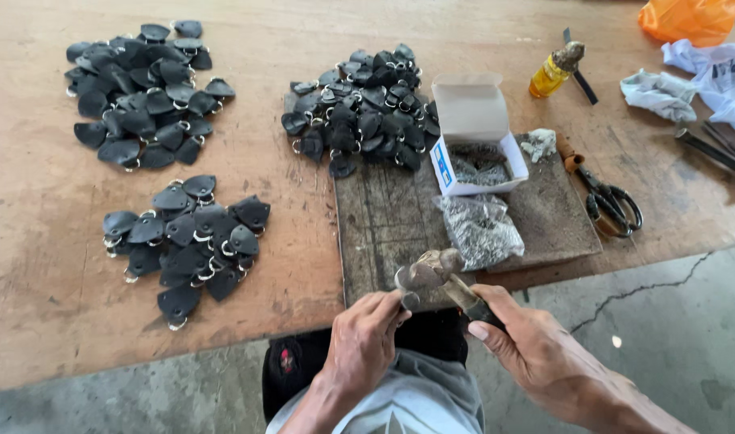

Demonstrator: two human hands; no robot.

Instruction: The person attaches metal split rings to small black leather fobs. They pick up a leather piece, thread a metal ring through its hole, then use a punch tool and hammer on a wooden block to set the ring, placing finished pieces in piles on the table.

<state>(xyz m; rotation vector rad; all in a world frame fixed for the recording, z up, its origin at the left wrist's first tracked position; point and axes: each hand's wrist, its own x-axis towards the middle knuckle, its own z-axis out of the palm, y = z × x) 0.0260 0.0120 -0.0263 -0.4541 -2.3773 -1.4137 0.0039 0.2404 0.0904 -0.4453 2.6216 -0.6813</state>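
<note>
Both hands are seen at the near edge of the table [46, 321]. A hammer [432, 269] is gripped by its handle in the right hand [536, 350], its head lying low over the near edge of a dark slab [383, 217]. The left hand [363, 337] is pinched shut at the slab's edge, just under the hammer head; a small piece seems to be held there, but what it is cannot be told.

On the slab, one clear bag [480, 229] of small metal bits is laid just beyond the hammer, and one open white box [473, 137] of the same is set behind it.

Three heaps of black leather tabs with metal rings are counted: a near heap [187, 241] to the left, a far left heap [142, 92], and a middle heap [359, 108] at the slab's far corner. The tabs in each are too many to count.

To the right, one pair of scissors [612, 201] is laid just beside the slab. Farther off, one yellow bottle [554, 71], some white cloths [697, 80] and one orange bag [689, 18] are found.
</note>
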